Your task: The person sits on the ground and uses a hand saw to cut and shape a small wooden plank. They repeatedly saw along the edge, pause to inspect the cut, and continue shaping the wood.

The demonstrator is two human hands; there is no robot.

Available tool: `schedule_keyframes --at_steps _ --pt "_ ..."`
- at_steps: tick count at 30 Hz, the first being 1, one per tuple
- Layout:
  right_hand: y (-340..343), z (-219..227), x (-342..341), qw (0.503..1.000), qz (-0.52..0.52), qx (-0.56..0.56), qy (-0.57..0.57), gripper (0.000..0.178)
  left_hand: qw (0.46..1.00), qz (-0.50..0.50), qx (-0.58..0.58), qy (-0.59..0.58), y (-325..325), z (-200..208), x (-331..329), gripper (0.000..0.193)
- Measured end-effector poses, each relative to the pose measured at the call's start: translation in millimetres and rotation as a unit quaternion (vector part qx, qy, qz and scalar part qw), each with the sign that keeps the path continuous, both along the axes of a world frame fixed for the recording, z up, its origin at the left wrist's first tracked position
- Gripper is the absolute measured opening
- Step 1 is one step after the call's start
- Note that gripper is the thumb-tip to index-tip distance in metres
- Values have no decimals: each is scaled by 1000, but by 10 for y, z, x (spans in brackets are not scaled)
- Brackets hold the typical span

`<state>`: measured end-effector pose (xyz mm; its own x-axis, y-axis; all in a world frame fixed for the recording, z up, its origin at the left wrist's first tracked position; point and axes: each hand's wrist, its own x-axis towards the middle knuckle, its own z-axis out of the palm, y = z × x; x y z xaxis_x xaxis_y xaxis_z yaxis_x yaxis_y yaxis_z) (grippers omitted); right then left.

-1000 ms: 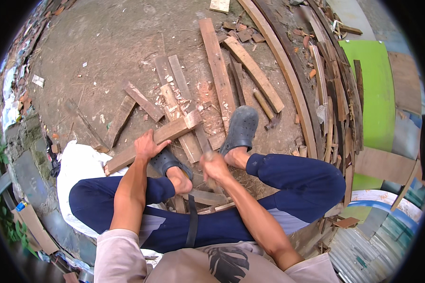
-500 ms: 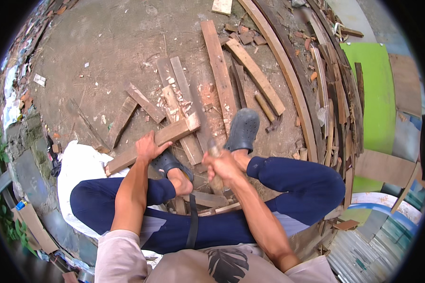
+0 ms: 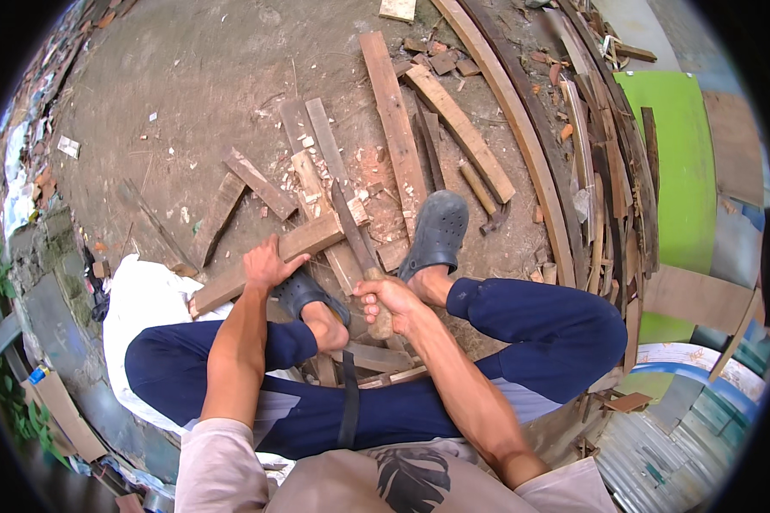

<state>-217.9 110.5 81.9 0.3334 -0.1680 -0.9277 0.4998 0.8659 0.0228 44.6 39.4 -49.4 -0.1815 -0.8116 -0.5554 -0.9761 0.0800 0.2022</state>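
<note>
My left hand (image 3: 268,263) grips a short wooden beam (image 3: 231,285) that slants from the white sheet up to the right, across other pieces of wood. Its far right end looks pale and freshly cut. My right hand (image 3: 391,304) is closed round the wooden handle of a machete (image 3: 352,224), and the long dark blade points away from me. The blade passes over or against the beam near its cut end; whether it touches cannot be told. Pale chips lie around a lower plank (image 3: 312,184) beneath the beam.
A hammer (image 3: 482,196) lies right of my right clog (image 3: 440,229). Loose planks (image 3: 393,120) and offcuts are scattered ahead. Long boards (image 3: 509,107) and stacked scrap wood line the right side, beside a green panel (image 3: 672,162). White sheeting (image 3: 141,299) lies by my left knee.
The machete, blurred with motion before, now shows sharply, its blade tilted left over the beam's cut end. My left hand keeps its hold on the beam.
</note>
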Motion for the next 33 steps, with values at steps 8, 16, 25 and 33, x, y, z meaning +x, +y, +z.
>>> schedule_keyframes --at_steps 8,16,25,33 --pt "-74 -34 210 999 -43 8 -33 12 999 9 -32 -9 66 -67 17 102" --pt "-343 269 327 994 -99 26 -46 16 992 6 -120 -26 140 -40 -95 94" --pt "36 0 175 669 204 -437 566 30 996 25 -88 8 60 -89 -24 97" --pt "30 107 147 751 282 -339 492 28 999 36 -19 3 32 4 15 99"
